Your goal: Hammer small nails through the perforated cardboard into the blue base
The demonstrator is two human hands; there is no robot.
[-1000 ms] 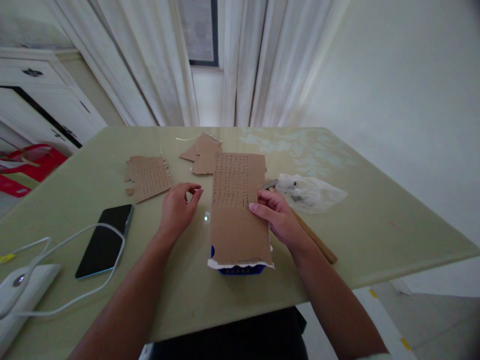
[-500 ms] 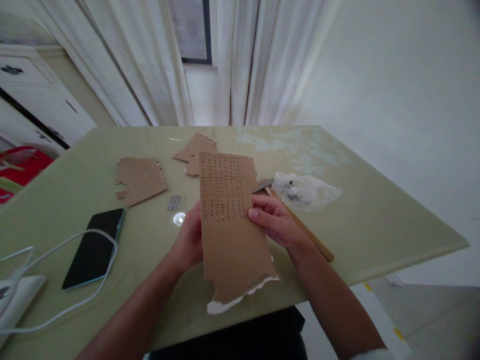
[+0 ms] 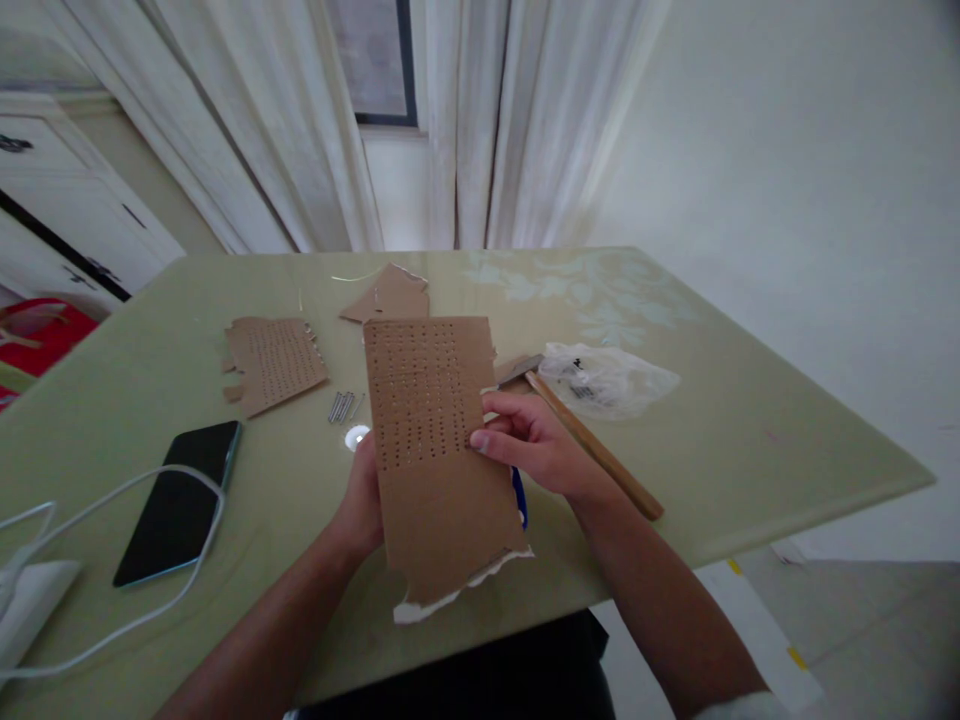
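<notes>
Near edge: dark clothing (image 3: pixel 465 670) is showing just below the table (image 3: pixel 750 400), and above that edge we're looking at ragged, pale torn cardboard.
Perforated sheet: the brown cardboard sheet (image 3: pixel 446 505) is tilting up at near centre, its rows of punched holes filling the far half, plain board filling the near half.
Left hand: the left hand (image 3: pixel 361 505) is pressing in along the sheet's left edge, fingers vanishing behind it, so I'm not able to tell whether they're gripping.
Right hand: over here the right hand (image 3: pixel 529 440) is pinching the right edge, thumb lying on the front beside the holes.
Blue edge: a strip of blue plastic (image 3: pixel 520 497) is peeking out behind the sheet, on the right.
Power and phone: at near left a white power strip (image 3: pixel 37 600) is sitting by a looping white cable (image 3: pixel 223 497), which is crossing the dark smartphone (image 3: pixel 172 515).
Hammer: its wooden handle (image 3: pixel 600 450) is slanting past the right hand.
Nails: a small cluster (image 3: pixel 341 406) is lying left of the sheet.
Plastic bag: the clear bag (image 3: pixel 611 380) is crumpling beside the hammer head.
Other cardboard: a second perforated piece (image 3: pixel 277 365) is lying far left, a scrap (image 3: pixel 394 295) farther back.
Backdrop: pale curtains (image 3: pixel 262 120) are hanging beyond.
</notes>
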